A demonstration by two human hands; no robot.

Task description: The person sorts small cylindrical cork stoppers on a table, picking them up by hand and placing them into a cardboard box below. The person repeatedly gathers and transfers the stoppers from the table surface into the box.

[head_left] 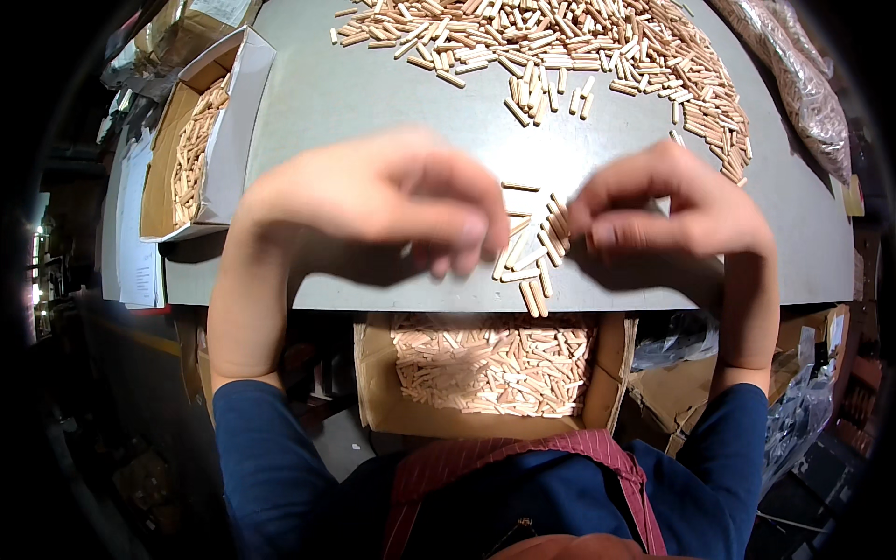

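Short wooden dowels (528, 260) lie in a small loose group near the front edge of the grey table, between my two hands. My left hand (392, 201) hovers left of this group, bent at the wrist and smeared by motion, so its grip does not show. On the other side, my right hand (667, 201) is curled, with its fingertips beside the nearest dowels. Whatever its fingers may hold is hidden. Two of the dowels poke over the table's edge, above an open cardboard box (607, 373) full of more dowels.
A large spread of dowels (560, 33) covers the far part of the table (373, 289). At the left stands a white-sided carton (245, 103) holding dowels, with papers (137, 252) beside it. A filled clear plastic bag (793, 84) lies far right.
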